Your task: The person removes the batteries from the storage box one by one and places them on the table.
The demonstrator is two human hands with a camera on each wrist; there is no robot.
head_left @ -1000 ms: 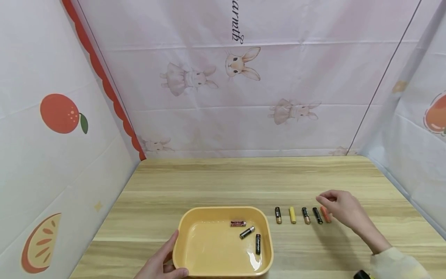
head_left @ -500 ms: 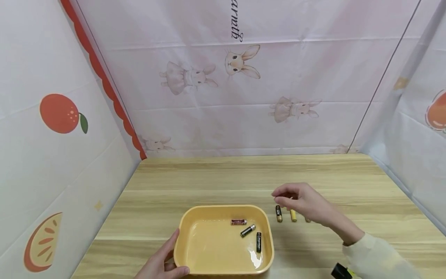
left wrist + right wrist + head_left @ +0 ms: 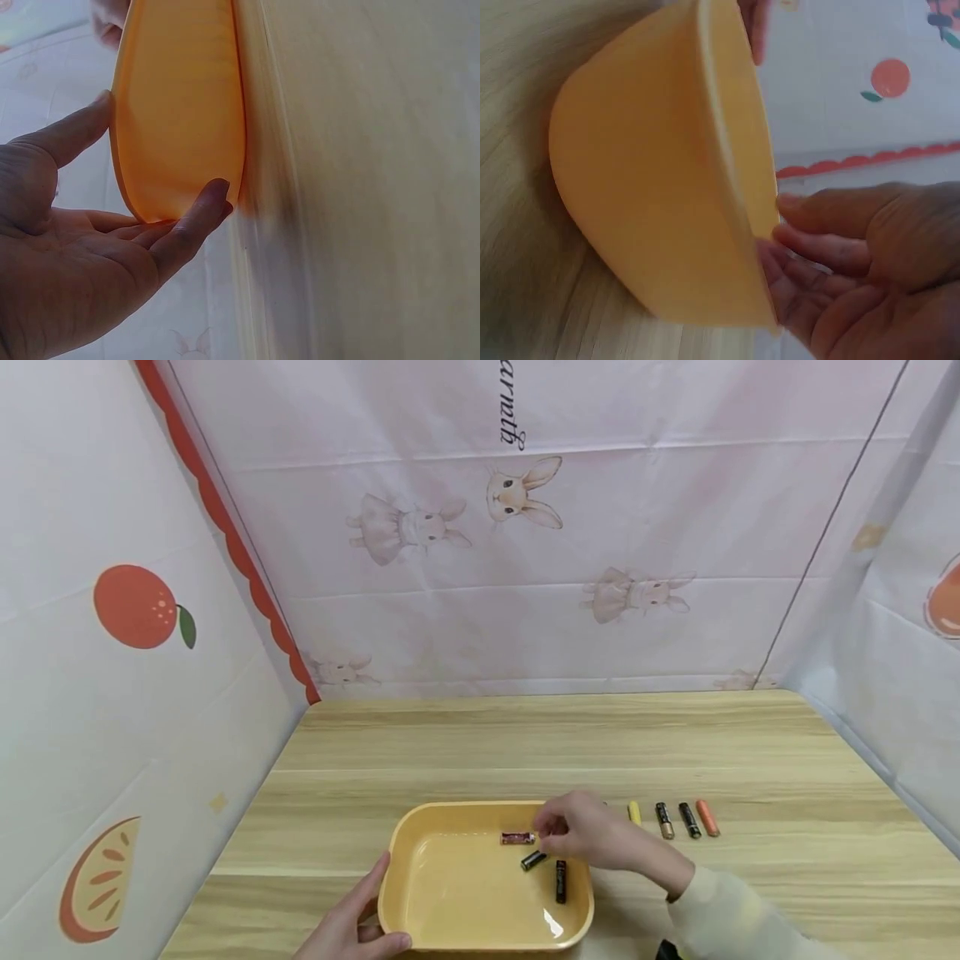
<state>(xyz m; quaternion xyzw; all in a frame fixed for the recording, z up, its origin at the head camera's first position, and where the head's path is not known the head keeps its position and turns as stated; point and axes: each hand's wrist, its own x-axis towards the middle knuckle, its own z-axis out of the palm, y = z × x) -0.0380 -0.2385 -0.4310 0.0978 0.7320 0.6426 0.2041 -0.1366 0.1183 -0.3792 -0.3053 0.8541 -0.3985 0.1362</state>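
My left hand [image 3: 356, 914] grips the left end of a yellow plastic basin [image 3: 442, 946]. In the left wrist view, one fingertip lies at the rim and others reach round the outer wall. Three batteries lie in the basin's right half: a dark red one [image 3: 516, 838], a black one with its silver end hidden [image 3: 532, 861], and another black one [image 3: 561, 883]. My right hand [image 3: 592, 833] reaches over the right rim, fingers loosely bent, tips close to the first two batteries. In the right wrist view nothing shows between thumb and fingers.
Right of the basin several batteries stand in a row on the wooden table [image 3: 480, 743]: yellow [image 3: 634, 813], black and copper [image 3: 664, 820], black [image 3: 689, 820] and orange [image 3: 707, 817]. The right hand mostly hides the row's leftmost one. Printed cloth [image 3: 420, 635] hangs behind.
My right hand has moved left from beside the orange battery, over the row, to above the basin's right part. The left hand keeps its grip. The batteries have stayed put.
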